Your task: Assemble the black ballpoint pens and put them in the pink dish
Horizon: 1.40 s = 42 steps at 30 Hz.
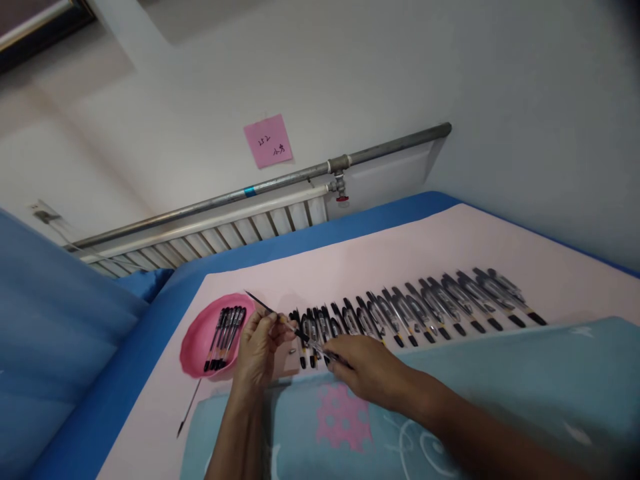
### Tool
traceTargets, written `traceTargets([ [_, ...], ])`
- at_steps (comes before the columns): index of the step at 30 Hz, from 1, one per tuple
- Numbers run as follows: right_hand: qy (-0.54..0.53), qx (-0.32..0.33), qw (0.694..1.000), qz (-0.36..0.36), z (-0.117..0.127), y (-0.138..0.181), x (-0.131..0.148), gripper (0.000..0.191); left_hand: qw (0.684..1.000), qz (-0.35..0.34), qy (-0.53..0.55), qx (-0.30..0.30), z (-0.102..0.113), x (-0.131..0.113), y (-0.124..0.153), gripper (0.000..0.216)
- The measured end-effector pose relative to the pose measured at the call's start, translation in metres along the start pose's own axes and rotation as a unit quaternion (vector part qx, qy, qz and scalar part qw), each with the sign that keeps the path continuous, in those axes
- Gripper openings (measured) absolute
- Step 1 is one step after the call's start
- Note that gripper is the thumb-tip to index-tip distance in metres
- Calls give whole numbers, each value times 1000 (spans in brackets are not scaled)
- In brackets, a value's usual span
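Observation:
My left hand point(263, 333) is closed in a pinch on a slim pen refill point(259, 301), whose dark end sticks out up and to the left. My right hand point(367, 367) is closed round a clear pen barrel point(316, 345) that lies in line with the refill. Whether the refill sits inside the barrel, I cannot tell. Just beyond my hands runs a long row of black and clear pen parts point(395, 313), with caps and barrels side by side. Several assembled pens point(225, 339) lie together in the pink bowl point(193, 333) at left.
A loose refill point(189, 408) lies in front of the bowl. Tiny metal-looking parts lie near the row's left end. A pale blue patterned cloth point(450, 393) covers the near edge of the pink sheet point(400, 250). Behind are a radiator point(240, 237) and pipe point(280, 181).

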State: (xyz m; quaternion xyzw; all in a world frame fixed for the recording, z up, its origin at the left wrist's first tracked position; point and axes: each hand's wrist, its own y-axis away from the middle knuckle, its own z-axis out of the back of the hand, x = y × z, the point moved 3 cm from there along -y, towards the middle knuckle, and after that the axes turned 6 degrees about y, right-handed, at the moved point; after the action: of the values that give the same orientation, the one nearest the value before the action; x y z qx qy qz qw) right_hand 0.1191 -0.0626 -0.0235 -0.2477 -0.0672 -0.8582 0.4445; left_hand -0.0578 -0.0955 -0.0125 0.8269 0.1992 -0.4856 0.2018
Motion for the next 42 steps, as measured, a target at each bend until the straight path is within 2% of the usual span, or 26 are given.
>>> traceTargets([
  [15, 2, 5, 1000, -12, 0, 1, 1, 10, 996, -69, -52, 27, -1, 3, 1, 23],
  [22, -41, -6, 999, -10, -2, -1, -1, 14, 999, -44, -4, 9, -2, 2, 0, 29],
  [30, -21, -4, 1000, -12, 2, 1, 1, 11, 1000, -7, 22, 6, -3, 2, 1, 30],
  [42, 8, 5, 1000, -15, 5, 2, 2, 10, 1000, 2, 21, 5, -2, 3, -1, 32],
])
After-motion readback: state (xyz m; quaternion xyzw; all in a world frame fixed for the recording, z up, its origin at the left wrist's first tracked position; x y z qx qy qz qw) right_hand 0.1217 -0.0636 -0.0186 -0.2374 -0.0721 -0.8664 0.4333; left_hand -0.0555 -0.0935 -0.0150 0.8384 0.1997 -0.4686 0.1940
